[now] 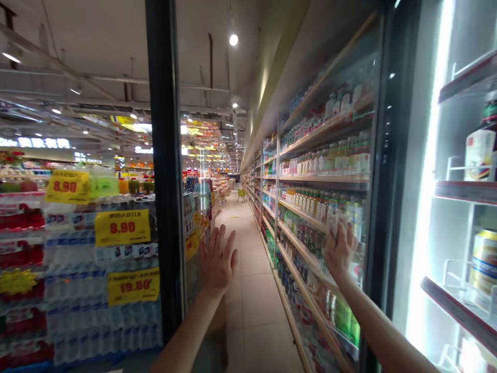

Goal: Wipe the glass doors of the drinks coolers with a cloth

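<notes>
Through a glass door [272, 290] with a dark frame, a store aisle shows. Near the door's left side, my left hand [218, 261] is raised with its fingers spread and nothing in it. Farther right, my right hand [340, 248] is also up against or close to the glass, fingers apart and slightly bent, holding nothing. Whether either palm touches the glass is hard to tell. Bottles on shelves [324, 178] appear behind my right hand, seen through or mirrored in the glass.
At the right edge is a lit cooler with shelves [466, 191], a bottle [479, 150] and a can [483, 264]. Stacked bottled-water packs [77, 285] with yellow price signs [122, 227] stand at left. A tiled floor [258, 300] runs down the aisle.
</notes>
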Available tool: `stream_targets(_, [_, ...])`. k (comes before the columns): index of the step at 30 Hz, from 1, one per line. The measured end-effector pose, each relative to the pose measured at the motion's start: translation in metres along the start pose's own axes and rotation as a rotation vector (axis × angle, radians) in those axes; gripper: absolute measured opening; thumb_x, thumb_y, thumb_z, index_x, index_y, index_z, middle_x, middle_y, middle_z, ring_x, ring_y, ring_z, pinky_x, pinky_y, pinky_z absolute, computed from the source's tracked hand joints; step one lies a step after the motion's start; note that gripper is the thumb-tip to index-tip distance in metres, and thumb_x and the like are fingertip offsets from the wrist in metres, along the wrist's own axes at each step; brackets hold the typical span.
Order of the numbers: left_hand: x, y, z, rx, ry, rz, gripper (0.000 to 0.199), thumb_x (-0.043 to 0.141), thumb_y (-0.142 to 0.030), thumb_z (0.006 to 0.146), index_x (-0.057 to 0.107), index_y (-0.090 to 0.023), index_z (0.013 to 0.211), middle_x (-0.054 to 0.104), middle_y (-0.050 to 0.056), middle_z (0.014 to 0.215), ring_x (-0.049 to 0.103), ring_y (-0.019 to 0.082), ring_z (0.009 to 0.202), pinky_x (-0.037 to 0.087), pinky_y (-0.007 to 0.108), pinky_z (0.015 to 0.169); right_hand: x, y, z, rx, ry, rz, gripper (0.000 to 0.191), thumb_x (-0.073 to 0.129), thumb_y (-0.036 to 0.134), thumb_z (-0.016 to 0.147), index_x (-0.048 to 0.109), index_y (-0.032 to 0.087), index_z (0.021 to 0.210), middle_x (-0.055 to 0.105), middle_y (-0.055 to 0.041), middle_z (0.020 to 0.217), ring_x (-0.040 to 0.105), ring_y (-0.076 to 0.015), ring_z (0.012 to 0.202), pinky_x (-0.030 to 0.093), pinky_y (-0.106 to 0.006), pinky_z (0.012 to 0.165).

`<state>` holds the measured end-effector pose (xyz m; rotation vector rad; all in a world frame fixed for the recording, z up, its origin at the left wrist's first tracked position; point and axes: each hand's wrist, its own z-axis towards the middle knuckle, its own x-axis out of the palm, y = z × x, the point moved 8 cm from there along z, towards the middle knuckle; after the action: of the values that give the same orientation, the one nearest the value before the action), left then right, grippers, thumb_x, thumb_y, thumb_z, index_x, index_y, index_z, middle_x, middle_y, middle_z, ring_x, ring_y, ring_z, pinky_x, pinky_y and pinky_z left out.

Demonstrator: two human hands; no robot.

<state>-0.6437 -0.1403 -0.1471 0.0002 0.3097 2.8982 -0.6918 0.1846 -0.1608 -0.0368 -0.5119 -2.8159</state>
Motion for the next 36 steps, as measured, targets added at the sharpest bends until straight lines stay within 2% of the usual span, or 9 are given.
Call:
stream_targets(3, [0.002, 0.000, 0.000, -0.001, 0.020, -0.004, 0.060, 0.050, -0.020, 0.083, 0.028, -0.022, 0.139, 0.032, 0.011, 0.143, 0.023, 0.022, 0.136, 0.012, 0.046, 0.112, -0.001, 0.010, -0.002, 0.013, -0.007, -0.010, 0.051, 0.036, 0.024, 0.085, 0.036, 0.020, 0.136, 0.033, -0.0179, 0.142, 0.028, -0.0314, 0.133, 0.028, -0.060, 0.100])
stream_targets(7, [0.004, 0.002, -0.001, 0.000, 0.016, -0.013, 0.061, 0.050, -0.021, 0.084, 0.027, -0.022, 0.140, 0.031, 0.011, 0.144, 0.023, 0.023, 0.136, 0.012, 0.046, 0.112, 0.013, 0.096, -0.056, -0.548, 0.239, 0.091, 0.053, 0.045, 0.015, 0.080, 0.041, 0.030, 0.131, 0.036, -0.0091, 0.142, 0.027, -0.0267, 0.135, 0.023, -0.053, 0.106])
stream_targets(9, [0.004, 0.003, -0.001, 0.004, 0.012, -0.010, 0.061, 0.050, -0.021, 0.083, 0.028, -0.022, 0.140, 0.031, 0.011, 0.144, 0.023, 0.023, 0.136, 0.013, 0.046, 0.112, 0.015, 0.105, -0.069, -0.636, 0.295, 0.109, 0.052, 0.046, 0.014, 0.079, 0.045, 0.031, 0.128, 0.039, -0.0068, 0.140, 0.028, -0.0252, 0.134, 0.020, -0.052, 0.108])
stream_targets(17, [0.005, 0.002, -0.001, 0.000, 0.022, -0.018, 0.061, 0.051, -0.021, 0.083, 0.028, -0.021, 0.140, 0.031, 0.011, 0.144, 0.020, 0.022, 0.137, 0.011, 0.045, 0.112, -0.010, -0.053, 0.015, 0.311, -0.013, -0.019, 0.055, 0.032, 0.026, 0.084, 0.035, 0.011, 0.137, 0.033, -0.0225, 0.140, 0.030, -0.0347, 0.131, 0.026, -0.061, 0.100])
stream_targets(25, [0.006, 0.005, -0.001, 0.019, -0.013, -0.021, 0.063, 0.052, -0.021, 0.083, 0.026, -0.022, 0.140, 0.031, 0.011, 0.144, 0.023, 0.023, 0.136, 0.011, 0.046, 0.112, 0.014, 0.088, -0.058, -0.567, 0.269, 0.082, 0.045, 0.044, 0.017, 0.082, 0.047, 0.026, 0.125, 0.036, -0.0092, 0.142, 0.025, -0.0266, 0.135, 0.020, -0.053, 0.107])
stream_targets(28, [0.006, 0.005, -0.001, 0.019, -0.006, -0.010, 0.062, 0.052, -0.021, 0.083, 0.027, -0.022, 0.140, 0.032, 0.012, 0.143, 0.024, 0.023, 0.136, 0.013, 0.047, 0.112, 0.012, 0.057, -0.034, -0.421, 0.173, 0.047, 0.043, 0.040, 0.022, 0.085, 0.045, 0.024, 0.128, 0.038, -0.0128, 0.140, 0.028, -0.0278, 0.134, 0.022, -0.056, 0.105])
stream_targets(32, [0.006, 0.003, -0.001, 0.014, 0.000, -0.005, 0.059, 0.051, -0.021, 0.083, 0.030, -0.020, 0.138, 0.034, 0.013, 0.142, 0.024, 0.024, 0.135, 0.014, 0.047, 0.111, 0.002, -0.013, 0.010, 0.085, -0.014, 0.000, 0.049, 0.031, 0.029, 0.088, 0.037, 0.019, 0.136, 0.037, -0.0185, 0.140, 0.031, -0.0303, 0.132, 0.028, -0.059, 0.100])
stream_targets(34, [0.005, 0.002, 0.000, 0.016, -0.005, -0.008, 0.059, 0.051, -0.021, 0.083, 0.032, -0.020, 0.138, 0.035, 0.013, 0.142, 0.024, 0.024, 0.135, 0.014, 0.047, 0.112, 0.001, -0.012, 0.010, 0.148, -0.037, -0.003, 0.051, 0.030, 0.028, 0.088, 0.034, 0.018, 0.138, 0.035, -0.0190, 0.141, 0.029, -0.0307, 0.133, 0.027, -0.060, 0.100])
stream_targets(36, [0.004, 0.002, 0.000, 0.019, -0.016, -0.012, 0.059, 0.051, -0.021, 0.083, 0.031, -0.020, 0.138, 0.035, 0.013, 0.142, 0.024, 0.024, 0.135, 0.014, 0.047, 0.112, 0.004, 0.020, -0.004, -0.030, 0.022, 0.011, 0.050, 0.034, 0.025, 0.087, 0.034, 0.020, 0.137, 0.032, -0.0165, 0.143, 0.027, -0.0299, 0.134, 0.025, -0.059, 0.102])
